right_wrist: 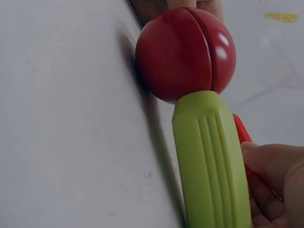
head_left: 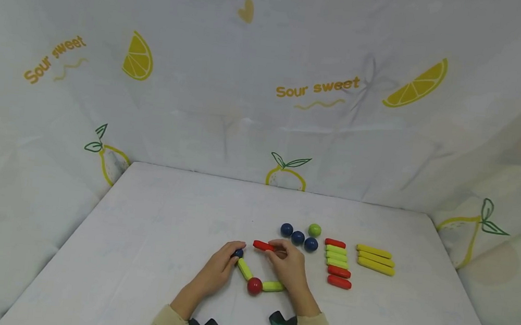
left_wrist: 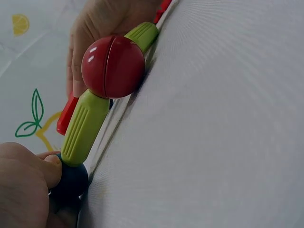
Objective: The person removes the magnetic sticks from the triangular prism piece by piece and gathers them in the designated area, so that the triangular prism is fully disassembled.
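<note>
My left hand point(head_left: 214, 269) pinches a dark blue ball point(head_left: 238, 253); the left wrist view shows the thumb against this ball point(left_wrist: 73, 179). From the ball a yellow-green stick point(head_left: 245, 269) runs to a larger red ball point(head_left: 255, 286) with a seam around it. A second yellow-green stick point(head_left: 273, 286) leaves the red ball toward the right, its far end hidden under my right hand point(head_left: 291, 267). That hand pinches a short red stick point(head_left: 263, 245) by one end, its other end pointing at the blue ball with a small gap between.
Beyond my right hand lie several loose balls, blue point(head_left: 297, 238) and green point(head_left: 314, 230). Right of them is a column of short red and yellow-green sticks point(head_left: 337, 256), then longer yellow sticks point(head_left: 375, 260). A lemon-print cloth point(head_left: 224, 143) hangs behind the white table point(head_left: 138, 255).
</note>
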`<state>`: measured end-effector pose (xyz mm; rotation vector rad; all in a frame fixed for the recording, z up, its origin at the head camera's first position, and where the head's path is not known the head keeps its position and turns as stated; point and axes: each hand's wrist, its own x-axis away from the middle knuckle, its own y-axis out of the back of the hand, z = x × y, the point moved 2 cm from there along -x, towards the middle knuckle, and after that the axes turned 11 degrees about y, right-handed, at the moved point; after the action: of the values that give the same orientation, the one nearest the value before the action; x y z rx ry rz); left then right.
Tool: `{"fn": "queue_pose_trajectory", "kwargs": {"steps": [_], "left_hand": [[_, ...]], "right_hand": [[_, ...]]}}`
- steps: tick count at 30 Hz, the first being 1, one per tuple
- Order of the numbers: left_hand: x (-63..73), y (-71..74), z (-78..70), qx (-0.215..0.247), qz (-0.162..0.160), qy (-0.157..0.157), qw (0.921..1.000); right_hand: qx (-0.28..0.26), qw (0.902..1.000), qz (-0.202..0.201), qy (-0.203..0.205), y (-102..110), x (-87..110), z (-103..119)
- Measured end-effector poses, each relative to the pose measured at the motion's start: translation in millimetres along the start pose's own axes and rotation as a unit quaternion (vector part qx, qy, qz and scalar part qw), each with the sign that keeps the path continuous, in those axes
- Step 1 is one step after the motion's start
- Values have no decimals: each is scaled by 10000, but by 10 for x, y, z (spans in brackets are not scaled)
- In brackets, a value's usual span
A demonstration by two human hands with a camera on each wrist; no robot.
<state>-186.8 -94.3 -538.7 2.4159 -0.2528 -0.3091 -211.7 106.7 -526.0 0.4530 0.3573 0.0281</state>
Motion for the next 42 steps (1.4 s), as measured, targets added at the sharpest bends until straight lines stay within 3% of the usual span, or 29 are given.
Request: {"fn": "queue_pose_trajectory", "kwargs": {"steps": [5, 8, 16, 23, 31, 42], "left_hand": [[-10, -15, 37, 40, 126, 173, 9998], [-9, -23, 48, -27, 83, 108, 9999], [1, -14, 19, -52, -70, -68, 9999], [0, -15, 15, -28, -29, -70, 10000], [-12, 4, 17, -43, -70, -40, 10000], [-6, 17, -10, -32, 17, 81, 10000]], "right_hand": [[-372, 9982, 148, -452, 152, 7, 43], [-409, 9971, 224, -599, 346, 28, 29], [332, 9967, 220, -704, 1017, 218, -63], [1015, 9849, 274, -1372, 1456, 492, -172], [1460, 9762, 439, -1545, 1584, 656, -321], [1578, 9714, 560, -1686, 1582, 727, -393]]}}
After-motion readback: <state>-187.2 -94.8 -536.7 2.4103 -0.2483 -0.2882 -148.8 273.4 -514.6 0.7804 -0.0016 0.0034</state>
